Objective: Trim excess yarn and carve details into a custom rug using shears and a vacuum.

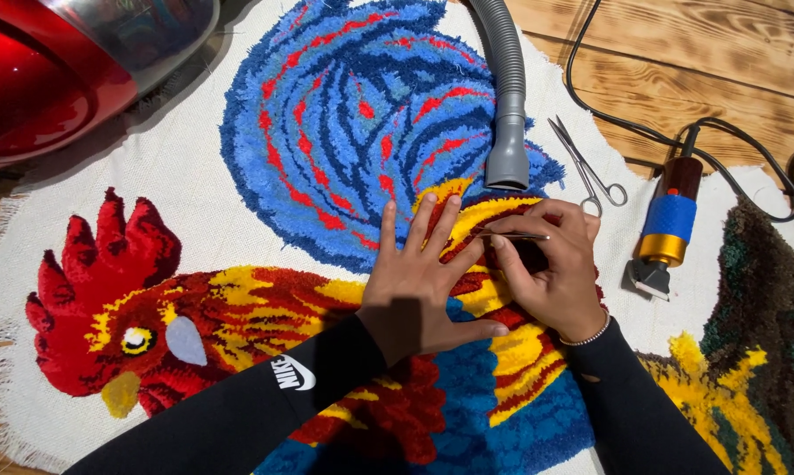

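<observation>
A tufted rooster rug (326, 141) in red, blue and yellow lies on white backing cloth. My left hand (419, 281) rests flat on the pile with fingers spread, pressing down the yellow and red part. My right hand (551, 268) is closed around thin metal tweezers (513, 236), whose tip points left toward my left fingers just above the pile. Both arms wear black sleeves, and a bead bracelet circles the right wrist.
A grey vacuum hose nozzle (508, 132) lies on the blue tail. Metal scissors (586, 167) and a blue and gold electric trimmer (665, 224) with a black cord lie right of my hands. A red vacuum body (54, 70) sits top left. Wooden floorboards (696, 53) show top right.
</observation>
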